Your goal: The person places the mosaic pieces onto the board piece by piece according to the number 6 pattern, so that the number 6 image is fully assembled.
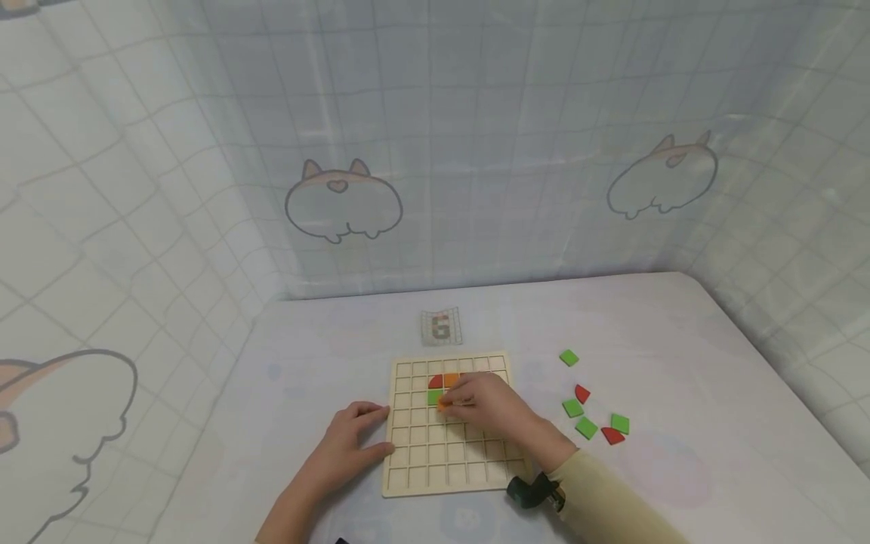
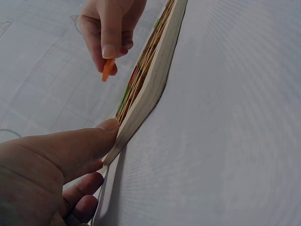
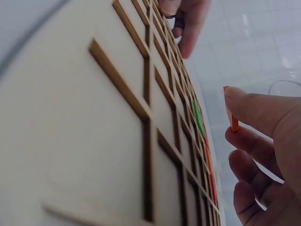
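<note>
A pale wooden grid board [image 1: 416, 457] lies on the table, divided into square cells by thin ridges. My right hand [image 1: 485, 404] pinches a thin orange tile [image 3: 234, 123] between thumb and index finger, above the board. Placed in cells near that hand are a red quarter-round tile [image 1: 436, 381], an orange tile [image 1: 451, 380] and a green square tile [image 1: 434, 397]; the hand covers the cells to their right. At the board's left edge my left hand [image 1: 350, 446] rests with thumb and index finger spread, their tips touching the rim.
Right of the board lie several loose tiles: green squares, such as one green tile [image 1: 569, 357] farther back, and red quarter-rounds, such as one red tile [image 1: 612, 436]. Behind the board is a small gridded card [image 1: 441, 327] with a figure on it. Patterned curtains [image 1: 476, 151] enclose the table.
</note>
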`<move>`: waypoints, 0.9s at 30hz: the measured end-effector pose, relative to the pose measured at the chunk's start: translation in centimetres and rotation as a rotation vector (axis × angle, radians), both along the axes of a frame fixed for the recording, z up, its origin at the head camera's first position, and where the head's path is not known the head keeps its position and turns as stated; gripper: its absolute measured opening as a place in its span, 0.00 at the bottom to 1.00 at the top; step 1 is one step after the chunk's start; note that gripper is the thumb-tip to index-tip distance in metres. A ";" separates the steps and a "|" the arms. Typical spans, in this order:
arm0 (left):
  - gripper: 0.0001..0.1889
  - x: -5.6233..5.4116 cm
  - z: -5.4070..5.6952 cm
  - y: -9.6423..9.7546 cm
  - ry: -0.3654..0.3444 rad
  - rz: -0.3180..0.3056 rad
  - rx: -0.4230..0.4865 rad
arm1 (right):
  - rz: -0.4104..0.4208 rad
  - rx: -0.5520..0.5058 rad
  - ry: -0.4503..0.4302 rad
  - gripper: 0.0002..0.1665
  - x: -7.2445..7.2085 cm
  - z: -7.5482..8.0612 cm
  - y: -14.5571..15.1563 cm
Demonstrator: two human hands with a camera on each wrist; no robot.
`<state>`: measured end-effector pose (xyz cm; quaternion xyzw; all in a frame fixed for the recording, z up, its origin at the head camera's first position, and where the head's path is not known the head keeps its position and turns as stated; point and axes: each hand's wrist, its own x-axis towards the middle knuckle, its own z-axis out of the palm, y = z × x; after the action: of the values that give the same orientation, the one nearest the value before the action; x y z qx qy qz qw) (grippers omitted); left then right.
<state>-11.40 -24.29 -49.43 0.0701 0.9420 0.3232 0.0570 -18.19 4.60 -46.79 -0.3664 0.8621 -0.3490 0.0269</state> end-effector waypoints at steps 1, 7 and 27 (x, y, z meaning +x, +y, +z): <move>0.34 0.0 0.0 0.0 -0.002 0.000 0.001 | 0.010 -0.009 0.006 0.11 0.0 -0.1 -0.2; 0.33 0.0 0.0 0.1 0.001 0.006 0.008 | 0.031 -0.007 0.026 0.11 0.2 -0.9 -0.9; 0.33 0.0 0.2 0.1 0.006 0.002 0.018 | 0.038 0.134 0.166 0.08 0.6 -1.0 -1.6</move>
<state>-11.36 -24.19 -49.26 0.0707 0.9394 0.3313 0.0532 -17.59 2.95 -47.78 -0.4079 0.8756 -0.2584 -0.0136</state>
